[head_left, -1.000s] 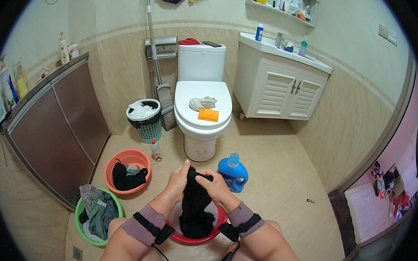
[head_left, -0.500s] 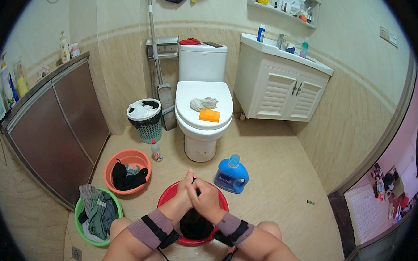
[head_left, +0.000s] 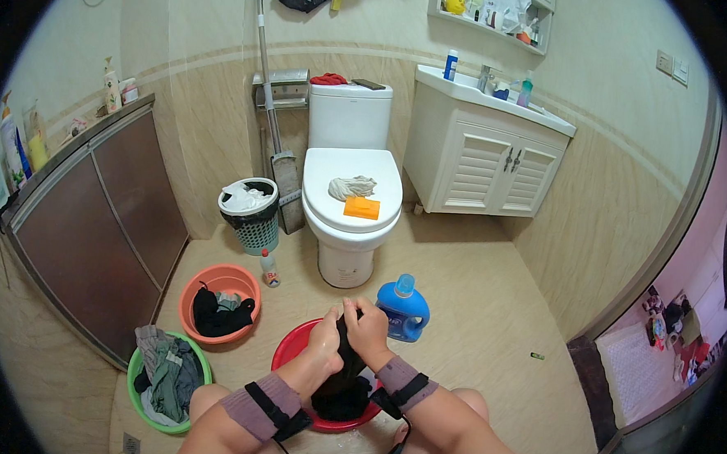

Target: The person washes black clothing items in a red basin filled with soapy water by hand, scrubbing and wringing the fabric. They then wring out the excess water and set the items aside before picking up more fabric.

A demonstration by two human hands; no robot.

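Over a red basin (head_left: 284, 356) on the floor, my left hand (head_left: 324, 345) and my right hand (head_left: 367, 334) are close together, both closed on a wet-looking black garment (head_left: 342, 393). The cloth hangs down from between my hands, and its lower part lies bunched in the basin. What kind of garment it is, I cannot tell. Just beyond the basin, to the right of my right hand, stands a blue detergent jug (head_left: 403, 311). Forearms and hands hide part of the basin's inside.
On my left, an orange basin (head_left: 244, 333) and a green basin (head_left: 134, 383) hold clothes. A small bottle (head_left: 270, 269) and a bin (head_left: 258, 234) stand behind them. Ahead is a toilet (head_left: 347, 259) with a grey-white cloth (head_left: 352, 187) and an orange packet (head_left: 362, 208) on its lid.
My hands have moved slightly apart, from clasped together to side by side. More of the black garment now shows stretched between them and down into the basin. The view has tilted slightly.
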